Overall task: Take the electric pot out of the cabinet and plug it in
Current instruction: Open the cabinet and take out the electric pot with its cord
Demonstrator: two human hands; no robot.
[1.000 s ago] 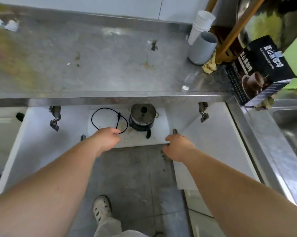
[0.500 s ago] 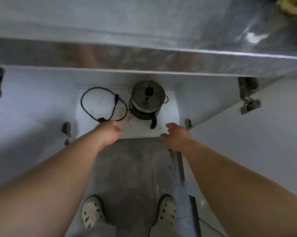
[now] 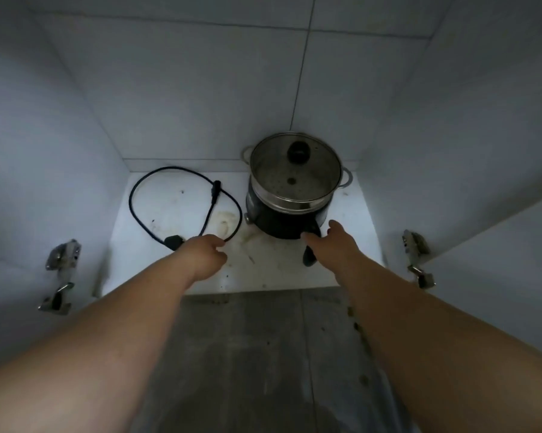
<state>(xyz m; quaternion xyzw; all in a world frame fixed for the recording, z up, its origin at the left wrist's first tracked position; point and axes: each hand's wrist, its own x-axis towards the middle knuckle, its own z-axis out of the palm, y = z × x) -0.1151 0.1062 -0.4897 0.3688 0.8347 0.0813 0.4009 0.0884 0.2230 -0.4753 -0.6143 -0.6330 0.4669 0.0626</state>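
Both hands, left (image 3: pixel 204 255) and right (image 3: pixel 332 242), have reached inside the cabinet (image 3: pixel 176 104), fingers spread, right touching the electric pot (image 3: pixel 290 195).

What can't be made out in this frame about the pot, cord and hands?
- Head view: pot handle mostly hidden behind right hand.
- Left hand covers part of the power cord; grip unclear.
- Electric pot front markings too dark to read.
- No outlet in frame.

Dim, bluish light, shadowed corners, soft focus, wide-angle bending at edges
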